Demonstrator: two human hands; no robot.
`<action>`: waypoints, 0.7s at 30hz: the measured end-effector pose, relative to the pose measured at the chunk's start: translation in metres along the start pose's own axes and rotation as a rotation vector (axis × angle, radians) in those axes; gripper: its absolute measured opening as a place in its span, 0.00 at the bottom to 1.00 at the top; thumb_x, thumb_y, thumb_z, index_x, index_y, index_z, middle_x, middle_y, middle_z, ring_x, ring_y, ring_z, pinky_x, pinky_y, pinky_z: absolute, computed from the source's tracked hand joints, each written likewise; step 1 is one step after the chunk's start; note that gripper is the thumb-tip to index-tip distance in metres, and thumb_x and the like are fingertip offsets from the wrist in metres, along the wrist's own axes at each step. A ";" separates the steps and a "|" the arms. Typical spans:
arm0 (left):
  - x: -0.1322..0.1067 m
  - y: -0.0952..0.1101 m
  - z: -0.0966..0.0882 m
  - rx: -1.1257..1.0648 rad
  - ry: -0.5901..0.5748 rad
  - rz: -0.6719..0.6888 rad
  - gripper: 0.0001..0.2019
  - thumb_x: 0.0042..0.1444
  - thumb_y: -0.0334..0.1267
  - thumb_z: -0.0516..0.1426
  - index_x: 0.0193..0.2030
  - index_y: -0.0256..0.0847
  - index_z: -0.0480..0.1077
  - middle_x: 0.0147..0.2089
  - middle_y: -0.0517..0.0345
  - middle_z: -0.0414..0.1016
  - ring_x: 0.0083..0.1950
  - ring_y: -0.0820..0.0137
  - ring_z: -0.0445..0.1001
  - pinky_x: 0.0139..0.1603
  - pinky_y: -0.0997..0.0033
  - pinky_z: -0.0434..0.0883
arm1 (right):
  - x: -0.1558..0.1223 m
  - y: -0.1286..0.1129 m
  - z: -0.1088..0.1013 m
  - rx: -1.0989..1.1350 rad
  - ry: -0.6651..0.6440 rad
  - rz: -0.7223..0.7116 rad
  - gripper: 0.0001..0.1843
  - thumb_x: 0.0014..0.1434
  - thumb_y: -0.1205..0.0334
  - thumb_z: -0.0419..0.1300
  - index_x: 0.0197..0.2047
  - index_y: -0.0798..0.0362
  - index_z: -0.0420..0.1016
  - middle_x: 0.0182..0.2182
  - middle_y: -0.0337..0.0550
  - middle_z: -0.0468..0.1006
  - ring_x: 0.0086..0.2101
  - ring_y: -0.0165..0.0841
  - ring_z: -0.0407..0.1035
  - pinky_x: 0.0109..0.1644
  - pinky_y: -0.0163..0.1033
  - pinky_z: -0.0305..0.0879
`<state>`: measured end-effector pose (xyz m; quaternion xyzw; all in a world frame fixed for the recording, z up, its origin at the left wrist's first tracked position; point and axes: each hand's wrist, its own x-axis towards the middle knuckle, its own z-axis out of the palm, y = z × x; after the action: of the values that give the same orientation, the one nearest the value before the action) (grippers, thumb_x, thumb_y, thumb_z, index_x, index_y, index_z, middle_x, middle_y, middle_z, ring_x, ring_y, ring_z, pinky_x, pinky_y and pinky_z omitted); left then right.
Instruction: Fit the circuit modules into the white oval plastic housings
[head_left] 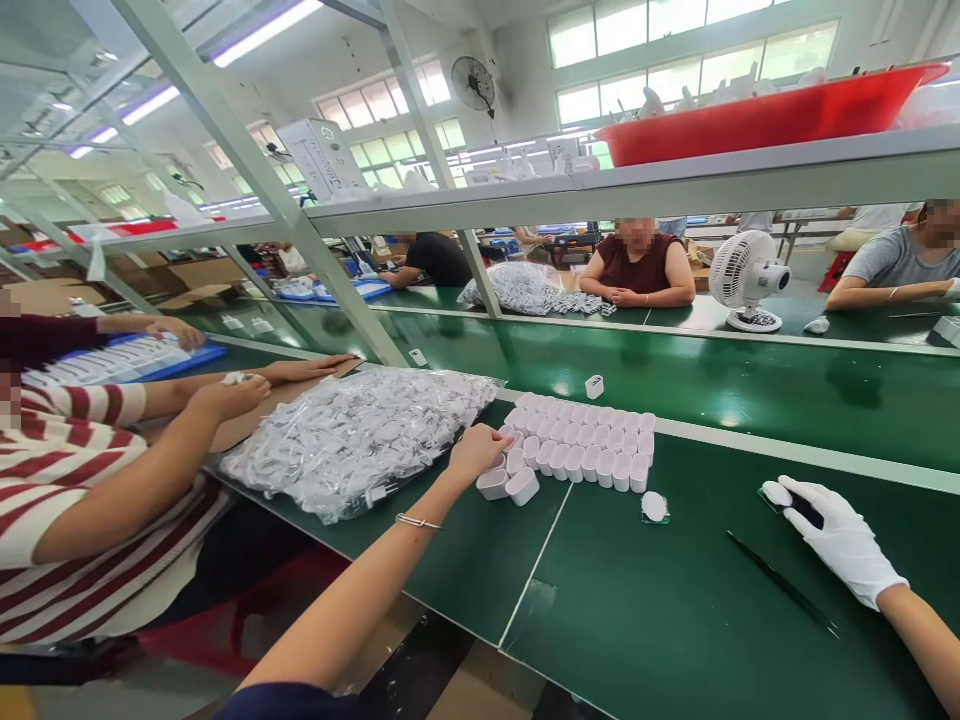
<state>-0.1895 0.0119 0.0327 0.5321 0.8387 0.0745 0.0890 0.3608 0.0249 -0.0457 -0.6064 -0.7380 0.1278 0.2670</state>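
My bare left hand (476, 447) reaches forward to the left end of a block of several white oval cases (585, 440) standing in rows on the green table (675, 620); its fingers curl down onto one of the cases there. Two loose cases (510, 484) lie just in front of it. My right hand (836, 535), in a white glove, rests at the right with its fingers pressing a small dark item with a white oval part (780, 494) onto the table. A small white round piece on a green card (654, 507) lies between the hands.
A big clear bag of white parts (352, 435) lies left of the cases. Black tweezers (780, 582) lie by my right hand. A person in a striped shirt (67, 480) works at my left. Other people sit across the green conveyor belt (750, 385), beside a small white fan (746, 280). One lone case (594, 386) stands on the belt.
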 end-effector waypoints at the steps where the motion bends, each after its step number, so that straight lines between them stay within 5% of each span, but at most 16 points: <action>1: -0.001 0.000 0.000 0.001 0.009 -0.003 0.15 0.60 0.46 0.54 0.40 0.35 0.70 0.39 0.54 0.73 0.41 0.66 0.73 0.43 0.60 0.71 | 0.000 0.000 0.000 0.003 0.006 -0.003 0.23 0.56 0.49 0.53 0.55 0.39 0.66 0.51 0.37 0.71 0.51 0.41 0.64 0.55 0.50 0.61; 13: -0.008 0.016 0.006 -0.004 0.167 -0.023 0.21 0.58 0.54 0.52 0.38 0.35 0.71 0.39 0.50 0.74 0.45 0.62 0.72 0.47 0.56 0.68 | 0.002 0.004 0.003 -0.024 0.022 -0.045 0.22 0.57 0.50 0.52 0.55 0.39 0.65 0.51 0.39 0.72 0.50 0.42 0.66 0.55 0.51 0.61; 21: -0.045 0.029 -0.006 -0.054 0.248 -0.027 0.17 0.54 0.50 0.52 0.38 0.40 0.73 0.40 0.48 0.76 0.44 0.55 0.72 0.43 0.60 0.67 | 0.001 0.003 0.002 -0.033 0.020 -0.039 0.23 0.56 0.50 0.52 0.55 0.39 0.66 0.51 0.40 0.72 0.50 0.42 0.66 0.54 0.50 0.62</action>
<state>-0.1461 -0.0171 0.0479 0.5047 0.8481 0.1613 -0.0001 0.3622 0.0266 -0.0482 -0.5973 -0.7491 0.1043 0.2667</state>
